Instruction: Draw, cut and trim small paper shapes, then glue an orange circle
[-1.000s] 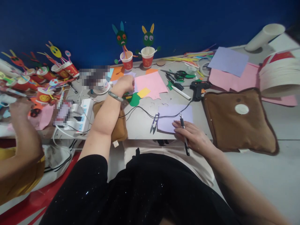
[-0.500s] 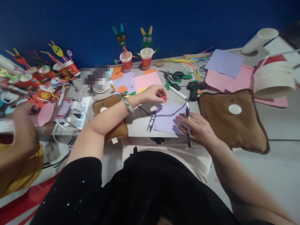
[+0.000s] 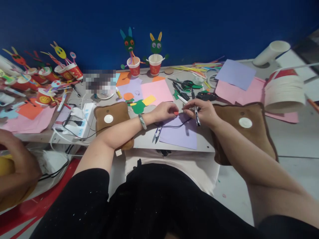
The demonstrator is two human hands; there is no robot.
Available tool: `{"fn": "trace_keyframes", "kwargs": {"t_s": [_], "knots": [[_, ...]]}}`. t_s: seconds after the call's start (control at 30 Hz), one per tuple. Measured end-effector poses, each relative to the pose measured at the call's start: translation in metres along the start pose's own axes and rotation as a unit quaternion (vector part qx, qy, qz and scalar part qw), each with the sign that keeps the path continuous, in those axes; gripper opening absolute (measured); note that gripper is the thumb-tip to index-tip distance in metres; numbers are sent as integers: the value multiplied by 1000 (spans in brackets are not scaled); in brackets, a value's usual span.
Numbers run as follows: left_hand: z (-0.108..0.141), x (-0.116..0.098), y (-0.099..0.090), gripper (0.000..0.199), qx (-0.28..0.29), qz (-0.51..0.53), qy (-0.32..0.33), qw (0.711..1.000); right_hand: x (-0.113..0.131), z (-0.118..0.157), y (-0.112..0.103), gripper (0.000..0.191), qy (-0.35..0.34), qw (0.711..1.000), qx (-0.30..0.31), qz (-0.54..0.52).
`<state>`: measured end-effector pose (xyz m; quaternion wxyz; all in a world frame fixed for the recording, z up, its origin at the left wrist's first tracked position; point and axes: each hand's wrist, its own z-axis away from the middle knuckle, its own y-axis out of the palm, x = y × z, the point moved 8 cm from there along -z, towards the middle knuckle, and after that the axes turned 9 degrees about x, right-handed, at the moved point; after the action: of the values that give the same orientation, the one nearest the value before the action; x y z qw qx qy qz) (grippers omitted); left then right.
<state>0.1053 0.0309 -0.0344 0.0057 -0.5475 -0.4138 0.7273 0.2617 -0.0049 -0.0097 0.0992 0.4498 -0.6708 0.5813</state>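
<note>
- Head view, clock from purple sheet: right brown cushion (image 3: 245, 139) at 3 o'clock, white disc on top.
- Co-worker's arm (image 3: 15, 166), roughly 9 o'clock, far off: pulled back from the pink paper (image 3: 46, 121) since last frame; orange sheet (image 3: 30, 110) on it now shows more.
- Left brown cushion (image 3: 113, 116): 9 o'clock, partly under person's left forearm.
- Purple sheet (image 3: 180, 136): flat at table edge, black cable (image 3: 174, 126) across it.
- Right hand (image 3: 203, 113): 2 o'clock. Was down by the sheet's right side; now moved up and in, close to left hand, not touching. Grasping pen, thumb and forefinger pointing at red piece.
- Left hand (image 3: 166, 112): 11 o'clock. Pinching red piece; about same spot as last frame, but at 1.0 s ago was reaching over the green circle (image 3: 138, 107), 10 o'clock.
- Pen (image 3: 197, 120): tilted across right hand; stood nearly straight up-down in frame before.
- Snips (image 3: 157, 135): 9 o'clock, just beside sheet, lying flat.
- Red piece (image 3: 176, 113): 12 o'clock, in left fingertips, between hands.
</note>
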Motion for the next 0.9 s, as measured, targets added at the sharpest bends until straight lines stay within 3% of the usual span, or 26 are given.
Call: {"fn": "trace_keyframes", "kwargs": {"t_s": [0.23, 0.37, 0.5, 0.77, 0.9], "knots": [[-4, -5, 6, 21, 44, -62, 30, 997, -14, 8, 10, 9, 14, 1000, -14, -13], [2, -12, -5, 25, 39, -99, 17, 994, -9, 8, 14, 9, -7, 1000, 8, 18], [16, -24, -10, 24, 18, -200, -9, 980, -1, 8, 17, 15, -22, 999, 27, 23], [42, -62, 39, 24, 128, -337, 61, 931, 5, 6, 31, 14, -12, 998, 61, 8], [52, -64, 56, 26, 159, -374, 52, 912, 5, 7, 31, 9, -14, 998, 55, 7]]}}
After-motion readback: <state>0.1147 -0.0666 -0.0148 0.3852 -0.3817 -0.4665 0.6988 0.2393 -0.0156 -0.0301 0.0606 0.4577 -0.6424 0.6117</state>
